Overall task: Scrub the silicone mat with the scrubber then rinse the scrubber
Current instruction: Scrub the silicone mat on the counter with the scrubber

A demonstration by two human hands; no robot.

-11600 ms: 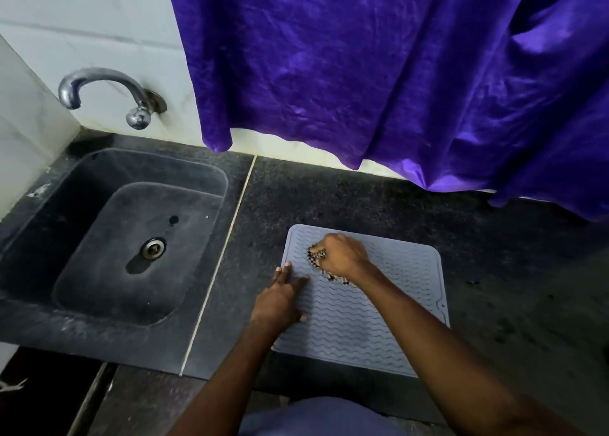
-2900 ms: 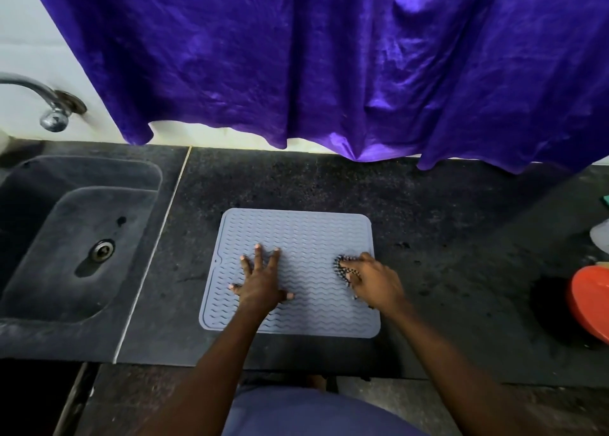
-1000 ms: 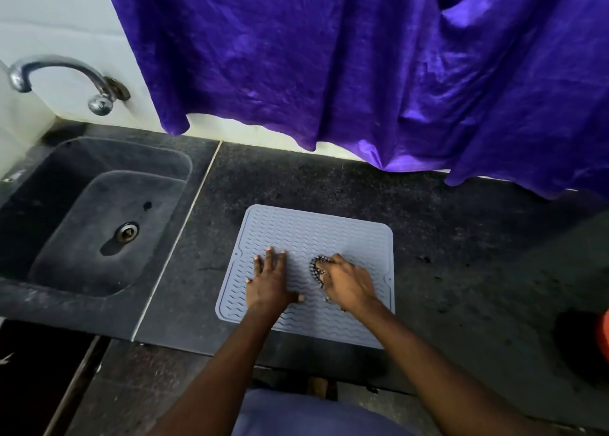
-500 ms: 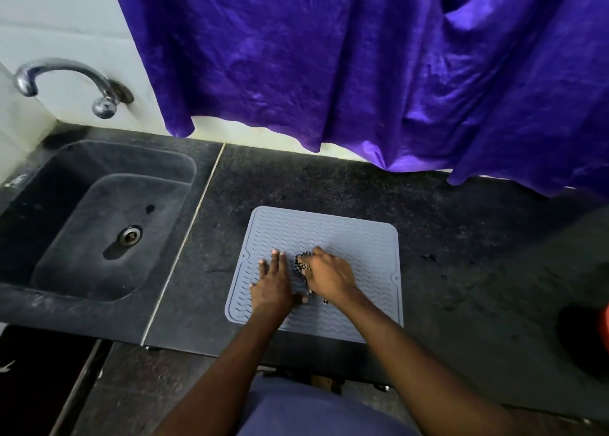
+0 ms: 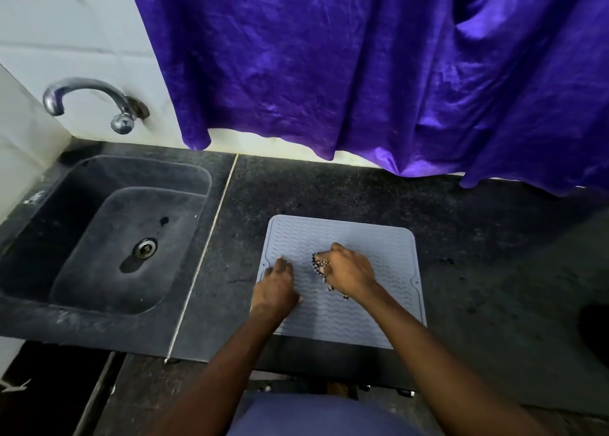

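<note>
A grey silicone mat (image 5: pixel 379 317) with wavy ridges lies flat on the dark stone counter (image 5: pixel 478 270), near its front edge. My right hand (image 5: pixel 347 270) is shut on a dark, speckled scrubber (image 5: pixel 319 265) and presses it onto the middle of the mat. The scrubber shows only at my fingertips and under my palm. My left hand (image 5: pixel 276 285) lies flat on the mat's left edge, its fingers close together, holding nothing.
A dark stone sink (image 5: pixel 108 237) with a metal drain (image 5: pixel 144 247) sits left of the counter. A chrome tap (image 5: pixel 89 101) juts from the white tiled wall above it. A purple curtain (image 5: pixel 362 73) hangs over the back of the counter.
My left hand has slid left to the mat's edge and its fingers have drawn together. My right hand with the scrubber has stayed near the mat's middle. The view has shifted left.
</note>
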